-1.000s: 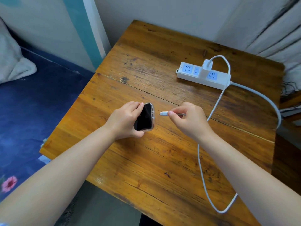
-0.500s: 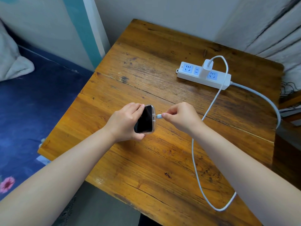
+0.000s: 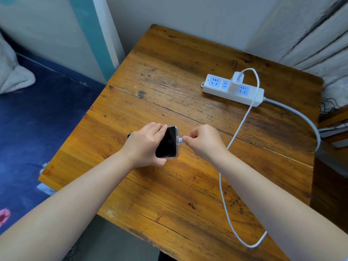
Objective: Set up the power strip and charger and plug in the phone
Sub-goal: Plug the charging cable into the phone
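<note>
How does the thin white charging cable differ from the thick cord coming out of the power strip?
The charging cable is thin and white; the power strip cord is thicker and greyer. The charging cable rises from the charger, crosses the power strip and loops at the table's near edge back to the right hand at the phone; the cord leaves the strip's end and drops off the table's right side. Both curve loosely.
</note>
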`<state>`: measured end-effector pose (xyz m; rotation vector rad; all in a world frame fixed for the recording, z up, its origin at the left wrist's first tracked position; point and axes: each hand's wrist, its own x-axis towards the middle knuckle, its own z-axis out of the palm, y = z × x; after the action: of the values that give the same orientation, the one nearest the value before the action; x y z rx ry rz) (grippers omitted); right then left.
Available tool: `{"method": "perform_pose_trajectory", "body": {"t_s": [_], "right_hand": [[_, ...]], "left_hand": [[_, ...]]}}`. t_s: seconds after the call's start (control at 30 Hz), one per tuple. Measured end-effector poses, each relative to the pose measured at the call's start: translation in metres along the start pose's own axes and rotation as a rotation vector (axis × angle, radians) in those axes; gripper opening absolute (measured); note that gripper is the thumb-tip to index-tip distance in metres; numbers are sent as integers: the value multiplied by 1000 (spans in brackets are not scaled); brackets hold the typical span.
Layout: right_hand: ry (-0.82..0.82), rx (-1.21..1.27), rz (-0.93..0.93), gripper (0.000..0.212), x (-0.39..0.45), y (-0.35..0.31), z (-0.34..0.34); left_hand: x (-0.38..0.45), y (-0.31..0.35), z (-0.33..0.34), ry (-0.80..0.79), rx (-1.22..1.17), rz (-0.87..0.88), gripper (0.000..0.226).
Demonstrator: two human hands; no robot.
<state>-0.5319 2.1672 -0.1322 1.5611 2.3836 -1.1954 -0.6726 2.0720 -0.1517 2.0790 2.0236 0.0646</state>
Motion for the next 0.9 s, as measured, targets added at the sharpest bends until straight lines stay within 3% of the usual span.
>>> {"method": "perform_pose_trajectory", "body": {"t_s": [0.47,0.9], "right_hand": [[41,299,54,25,-7,14,23],[-24,286,24,26,4,29,34]], "left_hand": [[6,5,0,-36,105,27,87],[18,-7,11,-91,169,100,85]]}}
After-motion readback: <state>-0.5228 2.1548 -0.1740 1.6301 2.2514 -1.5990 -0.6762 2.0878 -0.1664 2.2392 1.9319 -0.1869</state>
